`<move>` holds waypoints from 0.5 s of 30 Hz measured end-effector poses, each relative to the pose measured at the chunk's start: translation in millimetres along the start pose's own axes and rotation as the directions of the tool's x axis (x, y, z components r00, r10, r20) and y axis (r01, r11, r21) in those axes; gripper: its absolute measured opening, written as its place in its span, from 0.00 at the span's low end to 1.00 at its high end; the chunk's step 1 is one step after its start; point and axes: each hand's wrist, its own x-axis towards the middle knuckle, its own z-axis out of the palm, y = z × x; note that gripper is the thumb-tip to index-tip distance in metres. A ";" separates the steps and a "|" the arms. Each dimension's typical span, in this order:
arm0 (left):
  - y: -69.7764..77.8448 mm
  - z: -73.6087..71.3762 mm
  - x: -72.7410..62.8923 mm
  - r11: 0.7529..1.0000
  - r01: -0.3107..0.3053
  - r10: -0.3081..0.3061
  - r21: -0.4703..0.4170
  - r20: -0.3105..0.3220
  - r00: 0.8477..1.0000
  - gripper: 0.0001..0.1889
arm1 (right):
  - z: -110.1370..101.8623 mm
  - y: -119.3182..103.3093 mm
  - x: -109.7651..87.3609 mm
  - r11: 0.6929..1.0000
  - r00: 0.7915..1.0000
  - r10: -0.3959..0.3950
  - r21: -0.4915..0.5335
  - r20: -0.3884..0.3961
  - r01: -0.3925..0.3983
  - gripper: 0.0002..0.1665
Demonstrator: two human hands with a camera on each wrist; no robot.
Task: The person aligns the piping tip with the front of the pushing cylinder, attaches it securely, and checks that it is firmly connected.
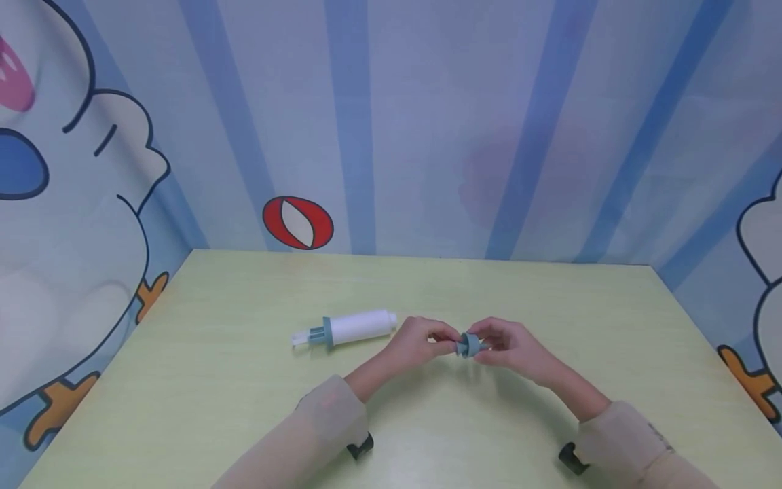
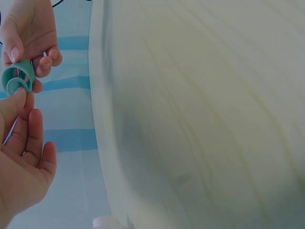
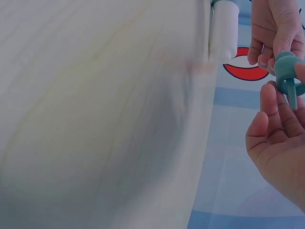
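Head view: left hand (image 1: 417, 341) and right hand (image 1: 516, 348) pinch the teal part (image 1: 470, 345), fingers curled close; tube (image 1: 363, 327) lies left of that part.

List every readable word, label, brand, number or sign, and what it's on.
None readable in any view.
Green piece, white tube: no lettering visible.
Patterned wall: no lettering visible.
Right sleeve: small dark marks, too blurred to tell if they're text.

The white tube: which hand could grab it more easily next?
Probably the left hand: it's beside the tube, while the right hand is beyond the teal piece. Both pinch that piece, so the left would need to release first.
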 end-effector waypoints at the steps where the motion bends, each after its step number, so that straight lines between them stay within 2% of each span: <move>1: 0.1 0.3 0.0 1.000 0.000 0.000 0.004 -0.001 1.000 0.08 | 0.7 0.1 0.3 1.000 1.000 -0.005 0.003 -0.001 0.005 0.20; 12: -2.3 3.6 0.4 1.000 0.006 -0.006 0.004 -0.023 1.000 0.07 | 5.9 2.7 2.6 0.998 0.999 -0.046 0.039 -0.006 0.046 0.19; 15: -2.3 4.8 0.2 1.000 0.009 -0.008 0.011 -0.039 0.999 0.06 | 6.9 3.6 3.8 0.999 0.999 -0.035 0.034 -0.015 0.035 0.18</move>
